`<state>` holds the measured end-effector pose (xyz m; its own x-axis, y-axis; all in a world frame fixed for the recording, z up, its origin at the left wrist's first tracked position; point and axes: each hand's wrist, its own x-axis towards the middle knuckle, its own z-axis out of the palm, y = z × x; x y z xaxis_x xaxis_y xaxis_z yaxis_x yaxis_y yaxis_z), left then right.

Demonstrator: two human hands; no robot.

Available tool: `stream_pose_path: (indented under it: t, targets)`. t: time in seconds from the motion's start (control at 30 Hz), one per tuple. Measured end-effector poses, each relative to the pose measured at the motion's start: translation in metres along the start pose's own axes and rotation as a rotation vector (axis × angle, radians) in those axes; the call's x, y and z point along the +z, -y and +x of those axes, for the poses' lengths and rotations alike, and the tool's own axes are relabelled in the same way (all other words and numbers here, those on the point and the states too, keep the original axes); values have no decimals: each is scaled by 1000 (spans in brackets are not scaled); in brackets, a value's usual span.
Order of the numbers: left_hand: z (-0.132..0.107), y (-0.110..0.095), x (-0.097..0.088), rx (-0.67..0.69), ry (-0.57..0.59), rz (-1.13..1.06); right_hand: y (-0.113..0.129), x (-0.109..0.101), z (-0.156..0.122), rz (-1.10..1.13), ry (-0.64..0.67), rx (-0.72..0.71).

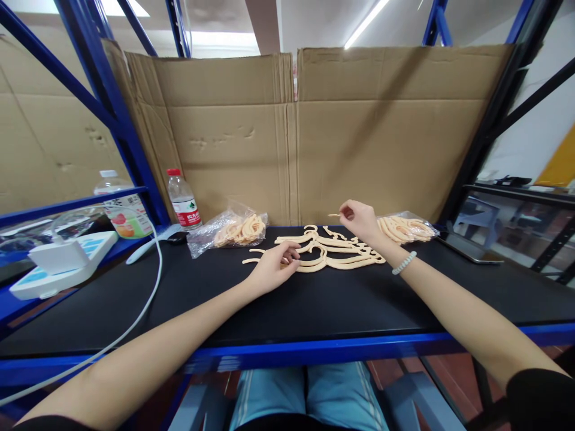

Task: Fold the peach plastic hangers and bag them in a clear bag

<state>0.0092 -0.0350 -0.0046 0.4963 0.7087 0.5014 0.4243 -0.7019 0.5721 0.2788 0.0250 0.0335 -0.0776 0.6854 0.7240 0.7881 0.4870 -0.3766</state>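
A loose pile of several small peach plastic hangers lies in the middle of the black bench top. My left hand rests at the pile's left edge, its fingers curled onto one hanger there. My right hand, with a white bead bracelet on the wrist, is raised a little over the back of the pile and pinches a thin peach stick between thumb and forefinger.
Clear bags of more hangers lie at back left and back right. A cardboard wall closes the back. A water bottle, a white scale and its white cable stand at left. A tablet lies at right.
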Motion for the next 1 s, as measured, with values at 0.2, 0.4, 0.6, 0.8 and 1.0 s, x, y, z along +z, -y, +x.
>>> stream_pose_path:
  t: [0.2, 0.4, 0.6, 0.8, 1.0]
  targets:
    - [5, -2, 0, -183, -76, -391, 70, 17, -23, 972, 168, 301]
    - [5, -9, -3, -230, -266, -561, 98, 39, -51, 1256, 448, 489]
    - [6, -1, -5, -211, -215, -351, 66, 35, -32, 707, 453, 156]
    - [4, 7, -6, 71, -28, 201, -8, 32, -11, -92, 333, -118]
    - [3, 23, 0, 0, 146, 271, -30, 41, -11, -206, 467, -112]
